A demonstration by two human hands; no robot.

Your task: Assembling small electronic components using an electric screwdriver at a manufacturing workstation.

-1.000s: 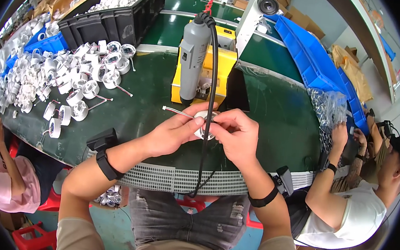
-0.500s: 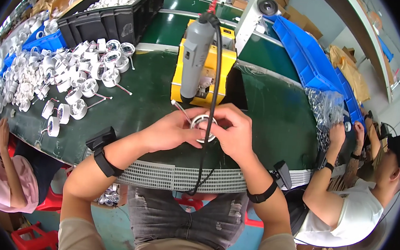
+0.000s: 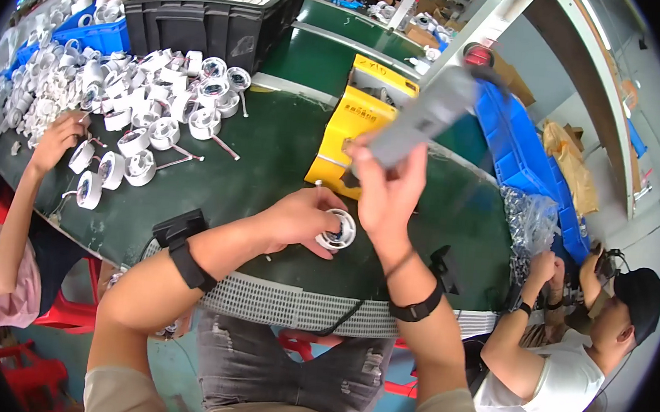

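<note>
A grey electric screwdriver (image 3: 423, 122), blurred by motion and tilted, is gripped near its lower end by my right hand (image 3: 390, 191). My left hand (image 3: 298, 223) is closed on a small white round housing (image 3: 348, 237) with an open ring-shaped rim, low over the green tabletop. Its fingers reach into the ring, so part of the inside is hidden. Just beyond my hands stands a yellow metal box (image 3: 352, 119), which the screwdriver and right hand partly overlap.
White round housings with wires (image 3: 139, 166) lie heaped at left, where a co-worker's hand (image 3: 58, 138) reaches in. Behind them stands a black crate (image 3: 204, 32) of white parts. Blue trays (image 3: 509, 143) and a bag of metal parts (image 3: 527, 214) lie right, beside another co-worker (image 3: 558, 363).
My right hand has left the white housing and taken hold of the screwdriver, which has swung from upright to tilted. The left co-worker's hand has reached to the heap.
</note>
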